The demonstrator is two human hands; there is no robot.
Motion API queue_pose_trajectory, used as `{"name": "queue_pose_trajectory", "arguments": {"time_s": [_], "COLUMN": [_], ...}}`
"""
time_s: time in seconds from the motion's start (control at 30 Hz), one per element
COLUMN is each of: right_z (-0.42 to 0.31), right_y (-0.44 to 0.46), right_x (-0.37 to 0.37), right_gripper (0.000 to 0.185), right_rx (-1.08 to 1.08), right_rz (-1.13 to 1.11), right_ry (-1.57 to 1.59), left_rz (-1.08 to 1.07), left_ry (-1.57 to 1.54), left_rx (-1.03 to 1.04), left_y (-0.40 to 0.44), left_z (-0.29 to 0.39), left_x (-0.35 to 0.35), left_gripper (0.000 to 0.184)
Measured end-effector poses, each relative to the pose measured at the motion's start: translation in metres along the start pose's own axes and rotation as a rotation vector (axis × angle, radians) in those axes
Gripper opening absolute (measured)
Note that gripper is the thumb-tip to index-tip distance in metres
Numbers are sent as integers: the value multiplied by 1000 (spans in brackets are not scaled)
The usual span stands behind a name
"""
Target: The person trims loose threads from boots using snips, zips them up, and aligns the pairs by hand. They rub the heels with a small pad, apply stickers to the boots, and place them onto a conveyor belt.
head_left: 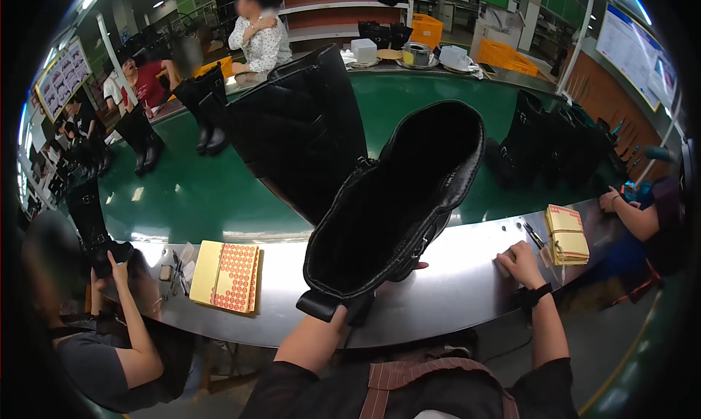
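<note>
A tall black boot (394, 200) with buckles fills the middle of the view, its open top facing the camera. My left hand (328, 324) grips the boot's lower rim by a black strap, thumb on top; fingertips show beyond its right side. Behind it, a second black boot (299, 127) stands tilted over the green surface, and the two overlap. My right hand (521, 264), a black band on its wrist, rests on the metal table edge (467, 280) with fingers curled; whether it holds anything is hidden. Beside it lie small tools (534, 234) and a yellow pad of stickers (566, 235).
Another sticker pad (226, 276) lies at left near tools (175, 273). A co-worker at left holds a black boot (91, 225). More boots (544, 141) stand on the green belt (190, 200). A co-worker's hand (610, 198) is at right; other people stand across.
</note>
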State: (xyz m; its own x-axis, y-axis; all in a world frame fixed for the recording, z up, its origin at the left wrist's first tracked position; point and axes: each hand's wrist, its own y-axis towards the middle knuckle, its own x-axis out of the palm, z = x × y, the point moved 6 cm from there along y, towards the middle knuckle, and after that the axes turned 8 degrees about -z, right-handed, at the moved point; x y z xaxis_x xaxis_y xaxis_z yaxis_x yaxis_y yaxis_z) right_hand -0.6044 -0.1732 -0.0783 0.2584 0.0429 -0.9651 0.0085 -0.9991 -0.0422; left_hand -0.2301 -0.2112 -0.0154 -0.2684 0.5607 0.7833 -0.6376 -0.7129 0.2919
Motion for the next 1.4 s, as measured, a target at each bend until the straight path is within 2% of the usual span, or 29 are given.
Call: {"name": "queue_pose_trajectory", "arguments": {"time_s": [0.03, 0.07, 0.1, 0.17, 0.27, 0.3, 0.37, 0.4, 0.47, 0.5, 0.6, 0.63, 0.67, 0.73, 0.77, 0.8, 0.83, 0.87, 0.93, 1.0, 1.07, 1.1, 1.13, 1.17, 1.23, 1.27, 1.33, 1.37, 1.4], "right_z": [-11, -33, -64, -119, -165, -199, -221, -221, -226, -223, -207, -202, -209, -197, -198, -198, -191, -195, -194, -196, -198, -193, -186, -180, -170, -163, -130, -123, -117], "right_y": [-4, -9, -16, -18, -16, -20, -11, -4, -5, -4, -17, -20, -24, -21, -22, -22, -19, -21, -19, -28, -43, -47, -49, -51, -57, -60, -66, -68, -69], "right_x": [-10, -34, -60, -98, -100, -119, -121, -114, -112, -101, -83, -76, -88, -80, -87, -93, -93, -108, -96, -74, -71, -71, -70, -70, -70, -61, -46, -42, -34], "right_gripper": [38, 45, 55, 77, 89, 89, 64, 52, 48, 47, 50, 51, 54, 54, 53, 52, 53, 58, 65, 69, 66, 53, 53, 47, 42, 42, 55, 75, 75], "right_rx": [8, -81, -172, -309, -521, -717, -818, -800, -959, -982, -827, -749, -699, -503, -373, -235, -147, -212, -196, -141, -215, -251, -249, -304, -382, -384, -267, -233, -237], "right_rz": [-3, 205, 411, 275, 18, -3, -131, -95, -221, -284, -287, -309, -228, -106, -22, 63, 215, 314, 287, 98, 76, 146, 134, 110, 113, 100, 325, 286, 262], "right_ry": [-7, -98, -187, 220, 691, 739, 1062, 873, 721, 775, 927, 1003, 968, 1150, 1218, 1280, 1209, 1043, 347, 309, 306, 341, 348, 425, 600, 604, 955, 834, 838], "left_rz": [-94, -186, -66, -21, 102, 137, 128, 113, 159, 98, 40, -139, -132, 62, 216, 163, 419, 369, 256, 99, 57, -23, -109, -100, 239, 253, 369, 418, 443], "left_ry": [-178, -354, -284, -309, -369, -387, -256, -248, -296, 94, 236, 389, 382, 63, 45, 13, 402, 560, 652, 843, 942, 1136, 1327, 1322, 1571, 1571, 1591, 1537, 1536], "left_rx": [-9, -16, -65, -55, -56, -68, -92, -121, -235, -207, -225, -130, -139, -389, -365, -320, -130, 59, 211, 107, -49, -121, -197, -208, 333, 325, 421, 336, 326], "left_y": [1, 0, 0, 2, 8, 12, 13, 9, 9, 13, 7, 15, 18, 12, 7, 2, 1, 3, 8, 10, 5, 8, 11, 10, 1, -2, -12, -19, -24], "left_z": [-4, -5, -7, -11, -24, -30, -39, -49, -62, -56, -45, -45, -43, -45, -39, -28, -8, 7, 8, -19, -46, -48, -53, -62, -51, -54, -53, -56, -56], "left_x": [-1, 1, -4, -2, 1, 3, 0, -8, -13, -4, 33, 38, 40, 31, -10, -39, -42, -35, -12, -6, 14, 31, 40, 38, 44, 45, 51, 50, 54], "left_gripper": [58, 58, 59, 59, 57, 56, 49, 49, 47, 49, 52, 55, 55, 54, 50, 44, 41, 39, 41, 49, 59, 61, 63, 63, 67, 67, 71, 69, 69]}}
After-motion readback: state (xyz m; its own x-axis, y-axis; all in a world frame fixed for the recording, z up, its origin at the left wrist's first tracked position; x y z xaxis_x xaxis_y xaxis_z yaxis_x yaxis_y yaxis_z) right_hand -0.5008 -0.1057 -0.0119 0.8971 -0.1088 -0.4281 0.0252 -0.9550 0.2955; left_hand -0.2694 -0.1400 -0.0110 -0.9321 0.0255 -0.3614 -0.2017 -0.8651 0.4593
